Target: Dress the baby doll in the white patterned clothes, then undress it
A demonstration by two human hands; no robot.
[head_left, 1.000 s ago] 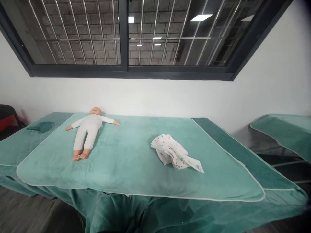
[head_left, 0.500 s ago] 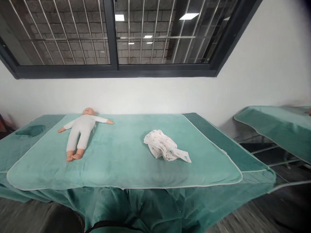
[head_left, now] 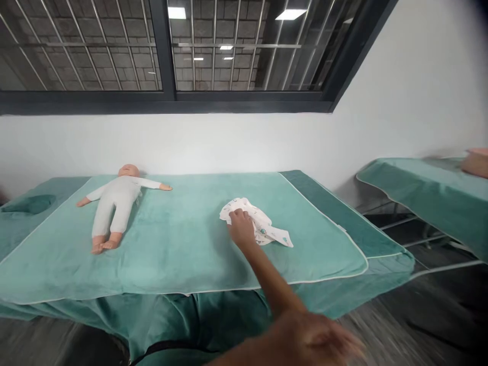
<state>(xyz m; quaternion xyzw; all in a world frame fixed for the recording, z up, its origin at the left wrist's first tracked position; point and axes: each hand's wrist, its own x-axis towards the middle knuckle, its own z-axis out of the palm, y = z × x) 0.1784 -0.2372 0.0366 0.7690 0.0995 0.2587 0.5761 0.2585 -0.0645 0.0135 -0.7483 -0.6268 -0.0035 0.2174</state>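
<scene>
My right hand [head_left: 242,227] reaches onto a crumpled white cloth [head_left: 275,234] with small printed figures, right of the mat's middle. Its fingers are curled into the fabric at the near left part. Low in the view, my left hand [head_left: 324,336] crosses over my right forearm; motion smears its fingers. A baby doll [head_left: 121,195] in a white suit lies face up on the left, arms spread, well away from both hands. Cloth and doll both rest on a light green mat [head_left: 183,254] with a pale edge.
Darker green covering [head_left: 324,203] surrounds the mat on the table. A green hollow or cushion [head_left: 28,204] lies at far left. Another green-covered table [head_left: 430,188] stands right, with part of a skin-coloured form [head_left: 475,162] on it. A barred window [head_left: 229,61] is above.
Both my hands have come into view from below, the right one onto the white cloth. The scene has shifted slightly left and up as my head moved. The doll has not moved on the mat.
</scene>
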